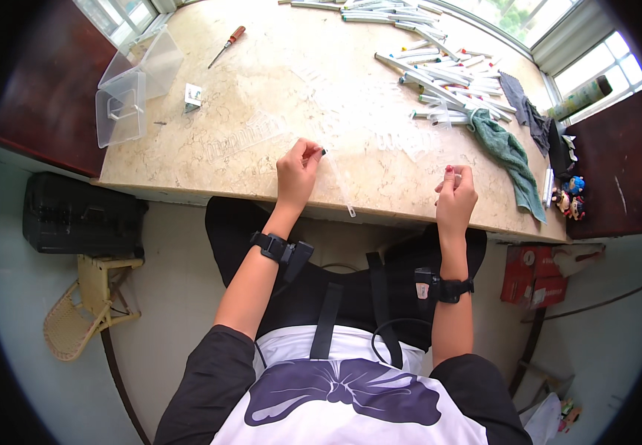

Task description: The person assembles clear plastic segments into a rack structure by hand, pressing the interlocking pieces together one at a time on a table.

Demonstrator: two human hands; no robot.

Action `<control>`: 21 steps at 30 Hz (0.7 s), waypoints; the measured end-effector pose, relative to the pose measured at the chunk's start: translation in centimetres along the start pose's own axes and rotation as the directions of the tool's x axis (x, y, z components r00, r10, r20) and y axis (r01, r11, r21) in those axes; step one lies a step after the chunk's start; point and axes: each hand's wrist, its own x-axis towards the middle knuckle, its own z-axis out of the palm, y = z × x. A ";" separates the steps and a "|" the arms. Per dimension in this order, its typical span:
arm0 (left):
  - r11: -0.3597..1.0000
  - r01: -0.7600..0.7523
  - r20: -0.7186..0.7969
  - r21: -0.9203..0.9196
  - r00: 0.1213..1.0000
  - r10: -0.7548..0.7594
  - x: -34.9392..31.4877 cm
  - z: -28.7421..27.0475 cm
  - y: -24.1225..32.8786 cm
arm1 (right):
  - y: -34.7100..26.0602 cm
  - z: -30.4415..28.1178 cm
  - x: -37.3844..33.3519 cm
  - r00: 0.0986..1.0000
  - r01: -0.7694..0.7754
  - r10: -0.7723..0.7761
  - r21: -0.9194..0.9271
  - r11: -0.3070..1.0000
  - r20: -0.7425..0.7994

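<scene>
Over the near part of the table, my left hand (298,175) is closed in a pinch. A narrow clear plastic strip (341,184) slants down from its fingertips, its whitish end close to the table's front edge. A small dark piece (324,152) shows at those fingertips. Farther right, my right hand (457,199) is also closed, thumb against fingers. A small red spot (449,169) shows at its tip; whether it is a held piece cannot be made out. Beyond the hands lie flat clear plastic frames (247,136) and more clear pieces (407,139).
White markers (454,78) are heaped at the back right, beside a green cloth (502,152). Small figurines (573,196) stand at the right edge. At the left are clear plastic boxes (122,111), a small printed piece (192,96) and a screwdriver (226,46).
</scene>
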 end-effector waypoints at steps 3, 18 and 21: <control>0.997 0.045 -0.041 -0.064 0.998 -0.048 0.0 0.0 -0.3 | 2.3 0.5 0.8 1.000 -0.004 0.005 -0.040 0.999 0.026; 0.933 0.125 -0.034 -0.336 0.989 -0.145 0.8 0.1 -2.0 | 1.2 -4.1 0.7 0.798 -0.406 0.133 0.360 0.840 0.588; 0.930 0.128 -0.012 -0.345 0.990 -0.141 0.8 0.1 -2.0 | 0.8 -5.0 0.3 0.755 -0.377 0.059 0.359 0.854 0.653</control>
